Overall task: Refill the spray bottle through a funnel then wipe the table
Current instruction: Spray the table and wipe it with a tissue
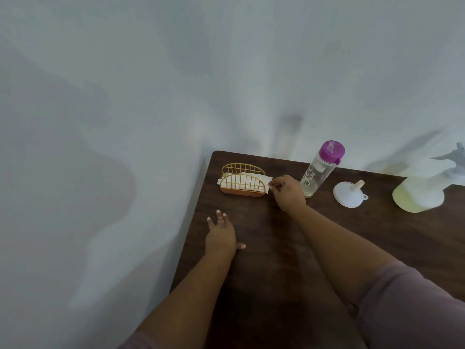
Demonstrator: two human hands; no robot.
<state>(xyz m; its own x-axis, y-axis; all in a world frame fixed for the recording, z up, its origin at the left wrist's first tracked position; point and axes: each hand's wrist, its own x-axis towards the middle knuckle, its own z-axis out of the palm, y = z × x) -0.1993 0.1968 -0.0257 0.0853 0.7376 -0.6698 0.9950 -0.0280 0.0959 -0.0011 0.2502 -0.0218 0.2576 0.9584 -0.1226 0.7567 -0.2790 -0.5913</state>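
White paper napkins (242,183) stand in a gold wire holder (242,181); the right hand (286,191) pinches their right edge. In front of the holder, the left hand (221,235) lies flat, fingers spread, on the dark wooden table (276,248). Right of the holder stand a purple-capped bottle (322,170), a white funnel (348,193) and the spray bottle (422,190).
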